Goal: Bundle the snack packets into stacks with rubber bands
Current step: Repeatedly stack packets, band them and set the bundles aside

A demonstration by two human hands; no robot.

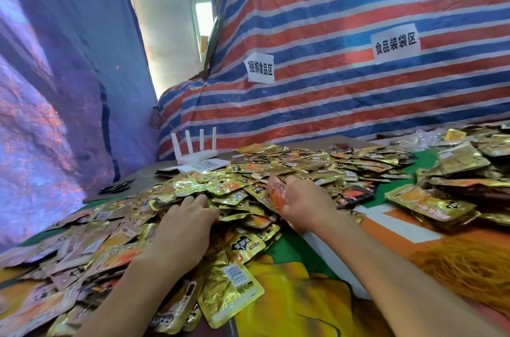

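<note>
Packets (276, 193) are standing edgewise, clamped in the grip of the right hand (306, 202), while the left hand (187, 226), fingers flat, is pressing the heap (193, 187) just leftward.

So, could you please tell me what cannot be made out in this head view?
All in the head view:
1) The right hand: its grip covers most of the orange packet, so how many it holds is hidden.
2) The left hand: its own back hides the palm side on the packet pile, so any grip is unclear.
3) The rubber bands: blurred and cut off by the right edge.
</note>
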